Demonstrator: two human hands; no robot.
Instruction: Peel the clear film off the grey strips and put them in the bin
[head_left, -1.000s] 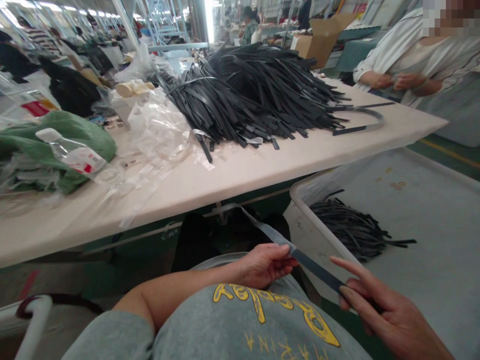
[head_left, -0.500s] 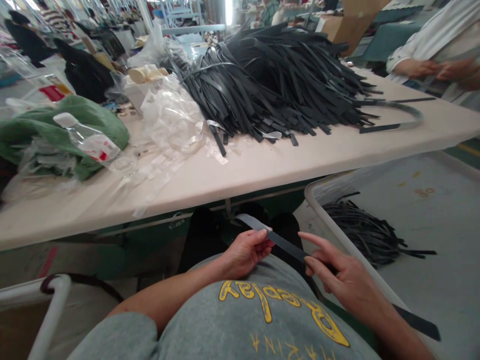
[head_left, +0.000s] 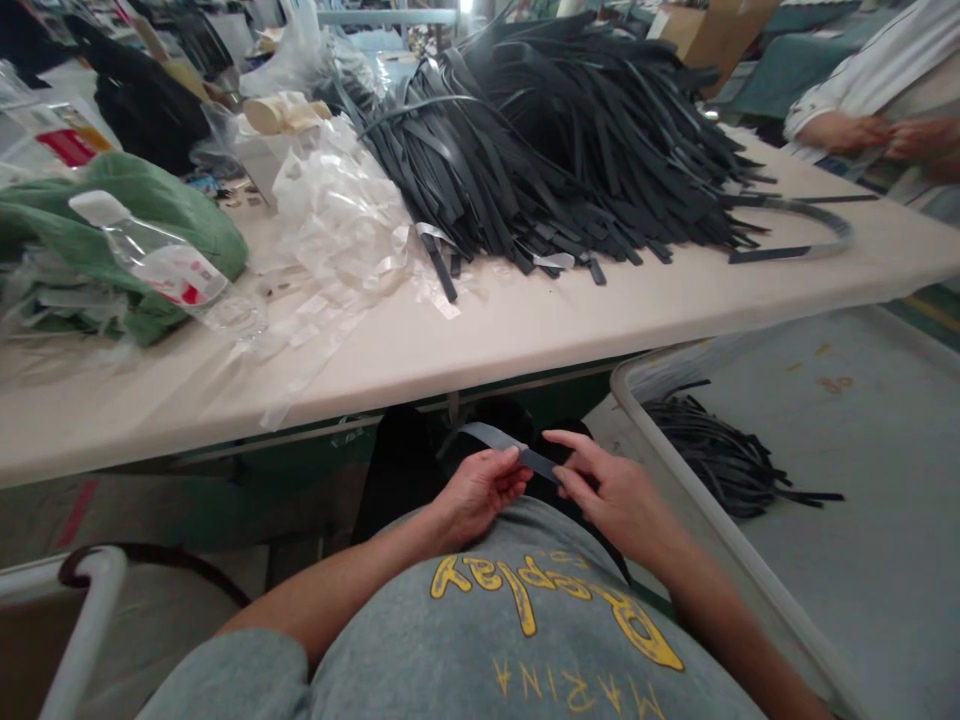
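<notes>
A dark grey strip runs through both hands above my lap, its far part curving down toward my knees. My left hand pinches it between thumb and fingers. Close by on the right, my right hand grips the same strip between thumb and fingers, its index finger stretched out above. The strip's end inside my right hand is hidden. On the table ahead lies a big pile of similar dark strips, fanned toward me. More dark strips lie in the large pale bin at my right.
Crumpled clear plastic lies left of the pile. A plastic bottle leans on green cloth. One loose strip curls at the table's right. Another person's hands are at the far right. A white-railed cart stands lower left.
My right hand has moved left along the strip, closer to my left hand. A strip end seen beneath my right forearm no longer shows. The view has tilted slightly downward.
</notes>
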